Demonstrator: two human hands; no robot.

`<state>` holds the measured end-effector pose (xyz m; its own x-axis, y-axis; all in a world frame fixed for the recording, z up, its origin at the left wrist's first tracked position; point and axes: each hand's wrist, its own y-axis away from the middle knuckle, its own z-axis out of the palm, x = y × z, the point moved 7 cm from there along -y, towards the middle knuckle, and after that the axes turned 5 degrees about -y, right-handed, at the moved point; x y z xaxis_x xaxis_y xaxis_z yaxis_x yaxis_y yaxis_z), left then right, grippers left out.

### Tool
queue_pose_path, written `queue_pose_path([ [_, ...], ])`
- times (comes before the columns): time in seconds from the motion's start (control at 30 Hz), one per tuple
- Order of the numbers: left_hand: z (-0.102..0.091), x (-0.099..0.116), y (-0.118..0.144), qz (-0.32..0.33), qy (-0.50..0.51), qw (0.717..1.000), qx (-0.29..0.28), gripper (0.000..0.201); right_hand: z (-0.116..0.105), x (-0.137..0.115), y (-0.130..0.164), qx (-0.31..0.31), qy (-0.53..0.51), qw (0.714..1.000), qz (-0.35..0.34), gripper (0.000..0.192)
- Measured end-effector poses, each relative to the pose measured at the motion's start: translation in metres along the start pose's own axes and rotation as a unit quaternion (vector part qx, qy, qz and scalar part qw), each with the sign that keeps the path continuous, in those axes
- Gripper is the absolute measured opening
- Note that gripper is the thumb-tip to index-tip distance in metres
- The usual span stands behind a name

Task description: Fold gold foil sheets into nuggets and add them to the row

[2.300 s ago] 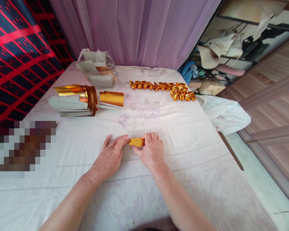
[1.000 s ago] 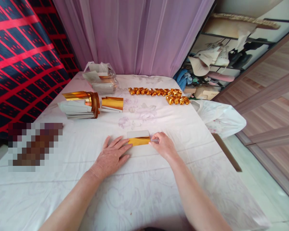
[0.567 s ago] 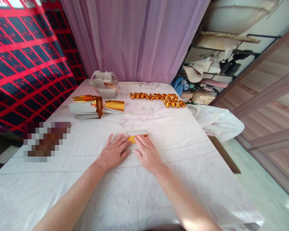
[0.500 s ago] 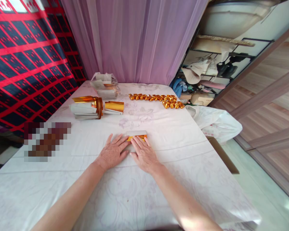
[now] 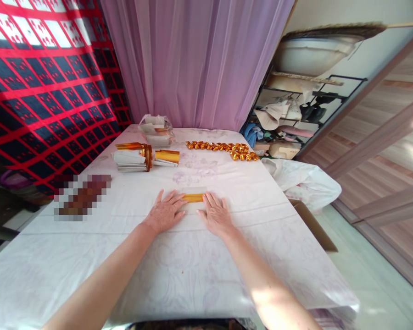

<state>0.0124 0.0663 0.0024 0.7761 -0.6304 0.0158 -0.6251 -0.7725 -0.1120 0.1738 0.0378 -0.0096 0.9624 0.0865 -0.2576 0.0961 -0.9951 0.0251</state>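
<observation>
A folded sheet of gold foil paper [image 5: 193, 197] lies on the white tablecloth [image 5: 179, 256], its white side showing along the far edge. My left hand [image 5: 165, 211] lies flat with fingers spread, its fingertips pressing the sheet's left end. My right hand [image 5: 216, 213] lies flat too, fingertips on the sheet's right end. Neither hand grips anything.
A stack of gold and white paper sheets [image 5: 134, 157] sits at the far left, with a plastic bag of more sheets [image 5: 156, 130] behind it. A row of folded gold pieces [image 5: 223, 149] lies at the far right. A white bag [image 5: 304, 181] hangs off the table's right edge.
My right hand slid along the gold fold from its right end to the left and back, and now lies flat at the right end. The left hand stayed put. The camera tilted up.
</observation>
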Motion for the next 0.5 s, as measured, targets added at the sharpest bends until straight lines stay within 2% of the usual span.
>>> queue_pose_path([
  [0.13,-0.01,0.022,-0.004,-0.003,-0.007,1.0,0.03,0.04,-0.001,-0.002,0.0,0.003,0.001,1.0,-0.006,0.062],
  [0.3,0.003,0.05,-0.022,0.008,0.011,1.0,0.009,0.05,0.002,-0.001,-0.001,-0.02,0.007,1.0,0.003,0.062],
  [0.4,0.015,0.047,-0.031,-0.01,0.015,1.0,-0.007,0.055,0.003,0.001,-0.001,-0.03,0.011,0.999,0.015,0.064],
  [0.5,0.022,0.038,-0.029,-0.024,0.012,1.0,-0.017,0.058,0.004,0.0,-0.001,-0.026,0.018,0.999,0.008,0.065],
])
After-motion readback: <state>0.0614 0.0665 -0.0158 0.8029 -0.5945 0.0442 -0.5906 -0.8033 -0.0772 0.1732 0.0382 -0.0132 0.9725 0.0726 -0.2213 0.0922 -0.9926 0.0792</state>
